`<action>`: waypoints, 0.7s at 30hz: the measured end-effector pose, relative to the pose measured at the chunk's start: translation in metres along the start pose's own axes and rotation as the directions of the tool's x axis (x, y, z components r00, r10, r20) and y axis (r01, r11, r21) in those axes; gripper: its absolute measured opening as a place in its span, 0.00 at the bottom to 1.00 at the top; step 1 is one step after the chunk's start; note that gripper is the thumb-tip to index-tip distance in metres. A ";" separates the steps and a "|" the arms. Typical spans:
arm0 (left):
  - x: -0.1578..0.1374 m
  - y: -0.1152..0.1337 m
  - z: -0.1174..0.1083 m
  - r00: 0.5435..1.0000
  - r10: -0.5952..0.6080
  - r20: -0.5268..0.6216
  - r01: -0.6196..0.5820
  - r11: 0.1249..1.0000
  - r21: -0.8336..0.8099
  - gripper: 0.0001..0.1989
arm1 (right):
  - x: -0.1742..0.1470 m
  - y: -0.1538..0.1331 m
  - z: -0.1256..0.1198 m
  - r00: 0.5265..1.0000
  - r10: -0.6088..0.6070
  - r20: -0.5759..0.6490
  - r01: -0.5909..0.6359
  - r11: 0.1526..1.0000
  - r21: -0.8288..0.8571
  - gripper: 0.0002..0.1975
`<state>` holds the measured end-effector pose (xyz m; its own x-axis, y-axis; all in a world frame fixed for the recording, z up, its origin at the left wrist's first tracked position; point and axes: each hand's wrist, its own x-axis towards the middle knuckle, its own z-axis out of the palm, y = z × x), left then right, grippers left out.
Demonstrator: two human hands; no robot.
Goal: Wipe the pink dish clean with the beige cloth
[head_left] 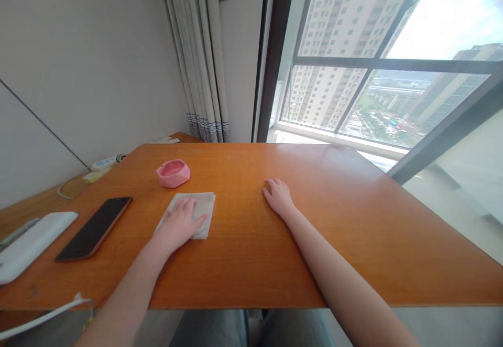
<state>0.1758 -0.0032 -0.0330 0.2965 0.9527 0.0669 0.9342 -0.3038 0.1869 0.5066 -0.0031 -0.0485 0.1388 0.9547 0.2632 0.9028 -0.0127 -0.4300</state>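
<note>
My left hand (pixel 181 225) lies flat, fingers spread, on a folded light grey cloth (pixel 207 212). Part of the cloth is hidden under the palm. Just beyond it sits a pink faceted bowl (pixel 173 173), apart from the hand. My right hand (pixel 278 196) rests on the bare wooden table (pixel 243 263), its fingers loosely bent and slightly apart, with nothing visible in them. To the left of the cloth lies a black phone (pixel 95 228) with its dark screen up.
A white rounded case (pixel 35 242) lies at the table's left edge. In front of it runs a white cable (pixel 43 326). A power strip (pixel 105 163) stands at the back left by the wall. Beyond the table hang a grey curtain (pixel 200 64) and a large window (pixel 353 64).
</note>
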 end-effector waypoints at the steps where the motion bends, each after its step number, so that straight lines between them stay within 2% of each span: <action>1: -0.002 -0.014 -0.004 0.997 -0.079 0.000 0.079 0.997 0.021 0.31 | 0.000 -0.002 0.001 1.000 -0.008 0.013 0.008 1.000 -0.017 0.17; 3: -0.004 -0.036 -0.011 0.980 -0.195 0.030 0.193 0.980 0.056 0.33 | -0.001 -0.004 0.002 0.999 -0.027 0.026 0.028 0.999 -0.031 0.17; 6: -0.003 -0.052 -0.015 0.969 -0.239 0.067 0.234 0.970 0.072 0.32 | -0.001 -0.005 0.003 1.000 -0.018 0.017 0.018 1.000 -0.020 0.20; 9: 0.002 -0.059 -0.015 0.967 -0.244 0.068 0.240 0.969 0.062 0.32 | -0.001 -0.003 0.003 1.000 -0.015 0.010 0.016 1.000 -0.016 0.20; 12: 0.005 -0.065 -0.014 0.953 -0.298 0.061 0.295 0.954 0.062 0.31 | -0.001 -0.002 0.004 1.000 -0.024 0.012 0.024 1.000 -0.018 0.20; 15: 0.007 -0.056 -0.016 0.950 -0.311 -0.011 0.310 0.947 0.081 0.29 | 0.001 -0.003 0.006 1.000 -0.013 -0.003 0.012 1.000 -0.021 0.19; 17: 0.011 -0.034 -0.021 0.971 -0.204 -0.122 0.213 0.975 0.063 0.28 | 0.003 -0.005 0.008 1.000 -0.002 -0.026 0.001 1.000 -0.028 0.18; 19: 0.022 0.001 -0.023 0.982 0.013 -0.189 -0.015 1.000 -0.006 0.27 | 0.006 -0.007 0.009 0.999 0.002 -0.050 -0.004 0.999 -0.043 0.16; 21: 0.040 0.044 -0.020 0.965 0.252 -0.075 -0.261 0.950 -0.170 0.23 | 0.009 -0.010 0.010 0.998 0.006 -0.067 -0.010 0.998 -0.065 0.14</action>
<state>0.2250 0.0218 -0.0021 0.5064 0.8422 0.1851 0.7765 -0.5387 0.3268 0.4954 0.0083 -0.0503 0.1707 0.9326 0.3179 0.9257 -0.0413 -0.3760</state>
